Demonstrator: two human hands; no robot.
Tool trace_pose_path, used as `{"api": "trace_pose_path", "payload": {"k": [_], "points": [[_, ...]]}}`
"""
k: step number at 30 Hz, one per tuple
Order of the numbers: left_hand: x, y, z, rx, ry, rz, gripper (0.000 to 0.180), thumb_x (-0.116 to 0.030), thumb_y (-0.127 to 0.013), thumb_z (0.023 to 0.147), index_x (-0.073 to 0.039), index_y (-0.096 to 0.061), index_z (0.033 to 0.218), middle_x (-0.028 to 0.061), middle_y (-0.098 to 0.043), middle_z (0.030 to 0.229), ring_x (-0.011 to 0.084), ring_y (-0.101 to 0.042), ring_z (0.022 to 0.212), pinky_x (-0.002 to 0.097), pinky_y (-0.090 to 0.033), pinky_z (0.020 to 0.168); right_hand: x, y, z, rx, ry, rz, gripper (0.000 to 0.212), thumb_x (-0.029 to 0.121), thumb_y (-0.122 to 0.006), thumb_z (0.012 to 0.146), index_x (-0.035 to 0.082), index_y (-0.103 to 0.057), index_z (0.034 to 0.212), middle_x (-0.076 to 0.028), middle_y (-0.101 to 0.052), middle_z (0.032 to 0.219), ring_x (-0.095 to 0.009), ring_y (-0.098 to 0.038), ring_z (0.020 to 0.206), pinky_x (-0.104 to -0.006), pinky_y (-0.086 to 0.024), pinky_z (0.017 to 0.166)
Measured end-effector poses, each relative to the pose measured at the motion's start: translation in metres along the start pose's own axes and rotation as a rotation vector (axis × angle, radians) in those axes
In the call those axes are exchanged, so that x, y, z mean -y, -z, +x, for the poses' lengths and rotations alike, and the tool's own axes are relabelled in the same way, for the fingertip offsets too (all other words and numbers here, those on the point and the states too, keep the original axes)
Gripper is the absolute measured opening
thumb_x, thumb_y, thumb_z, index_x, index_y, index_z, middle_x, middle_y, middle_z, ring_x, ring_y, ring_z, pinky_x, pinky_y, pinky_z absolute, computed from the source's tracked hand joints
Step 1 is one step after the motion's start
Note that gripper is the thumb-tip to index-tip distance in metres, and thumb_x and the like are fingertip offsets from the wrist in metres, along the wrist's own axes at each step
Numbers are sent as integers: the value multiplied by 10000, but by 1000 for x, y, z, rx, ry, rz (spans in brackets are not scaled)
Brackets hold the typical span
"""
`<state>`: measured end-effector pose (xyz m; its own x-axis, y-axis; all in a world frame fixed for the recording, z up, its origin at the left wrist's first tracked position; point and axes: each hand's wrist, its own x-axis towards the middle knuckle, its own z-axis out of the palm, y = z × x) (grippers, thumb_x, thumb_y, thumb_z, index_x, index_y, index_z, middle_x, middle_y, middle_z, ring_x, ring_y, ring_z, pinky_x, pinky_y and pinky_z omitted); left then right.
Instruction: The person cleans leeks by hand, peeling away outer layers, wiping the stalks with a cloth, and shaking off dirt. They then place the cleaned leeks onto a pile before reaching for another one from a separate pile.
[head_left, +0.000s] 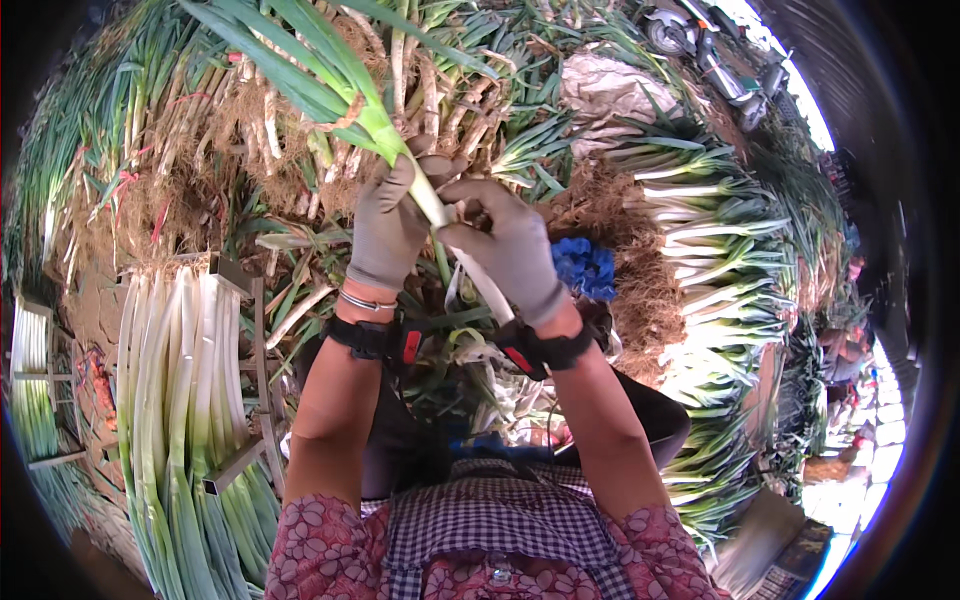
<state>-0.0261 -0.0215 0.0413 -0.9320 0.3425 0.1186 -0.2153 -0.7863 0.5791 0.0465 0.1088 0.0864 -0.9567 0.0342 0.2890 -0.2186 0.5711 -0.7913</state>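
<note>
Your left hand [389, 228] closes round the leek [431, 203] just below its leaves [318, 62]; your right hand [508, 242] pinches the white stalk lower down. It slants between them, leaves away to your left, pale end [491, 294] toward you and rightward.

One near, wide fisheye view, steeply downward from the head.

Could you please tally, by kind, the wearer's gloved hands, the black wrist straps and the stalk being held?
Gloved hands, left and right: 2
Black wrist straps, left and right: 2
Held green-and-white stalk: 1
Total: 5
</note>
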Motion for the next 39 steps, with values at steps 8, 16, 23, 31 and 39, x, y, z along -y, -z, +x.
{"api": "trace_pose_path", "payload": {"k": [8,16,23,31,39], "points": [[-26,32,9,30,-2,-239,403,-274,-604,906,-8,-520,1197,30,-567,825,196,-578,849,460,-483,855,-36,47,-98,12,-391,970,246,280,-667,881,73,-554,953,32,-488,718,-74,-464,607,-220,-411,560],[-15,29,10,-60,-14,-227,274,-216,-582,922,-10,-518,1091,34,-509,821,183,-513,755,394,-462,786,-48,29,-129,127,-320,-47,407,229,-703,852,0,-569,1160,-25,-643,764,-67,-563,668,-248,-466,587],[-1,47,32,-409,-57,-202,175,-249,-578,926,-82,-525,932,-10,-488,720,116,-413,596,284,-371,546,-18,21,-120,159,-372,-125,210,196,-634,907,-14,-639,902,9,-569,629,-38,-494,572,-241,-397,502],[27,53,36,-522,21,-139,135,-215,-600,910,-87,-562,923,8,-494,714,147,-458,593,313,-397,540,23,48,-193,123,-491,-85,162,154,-703,833,3,-669,785,-80,-581,551,-126,-578,486,-287,-421,449],[30,49,41,-596,-38,-121,128,-204,-576,927,-84,-533,926,18,-503,720,162,-464,559,325,-390,516,-5,34,-147,-36,-291,157,585,161,-730,809,5,-481,1316,-86,-654,895,-110,-615,688,-235,-491,582]]}}
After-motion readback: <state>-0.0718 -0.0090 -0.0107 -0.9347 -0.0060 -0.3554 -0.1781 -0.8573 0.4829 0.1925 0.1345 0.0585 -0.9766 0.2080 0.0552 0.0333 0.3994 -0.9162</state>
